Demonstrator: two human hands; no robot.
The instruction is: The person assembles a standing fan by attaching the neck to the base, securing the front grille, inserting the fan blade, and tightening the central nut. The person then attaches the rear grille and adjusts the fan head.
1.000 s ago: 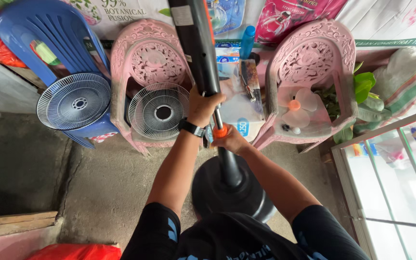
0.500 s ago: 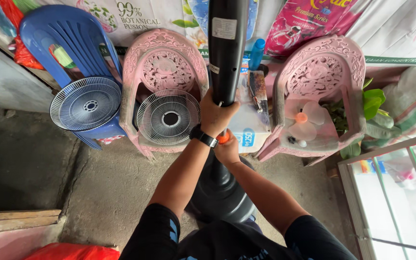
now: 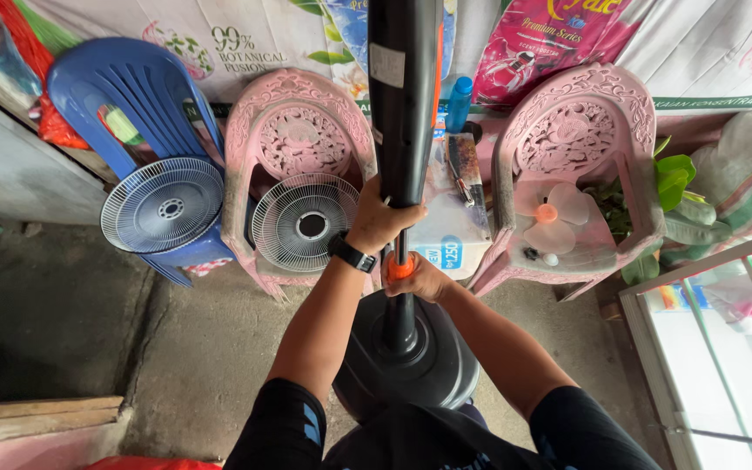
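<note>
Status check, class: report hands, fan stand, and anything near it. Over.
Left hand grips black pole. Right hand on orange collar. Round base below. Pink chairs ahead.

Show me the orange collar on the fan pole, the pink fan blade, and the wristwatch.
orange collar [image 3: 400, 266], head view, its front face below the left hand.
pink fan blade [image 3: 552, 214], head view, its orange hub.
wristwatch [image 3: 351, 253], head view, the black strap.
</note>
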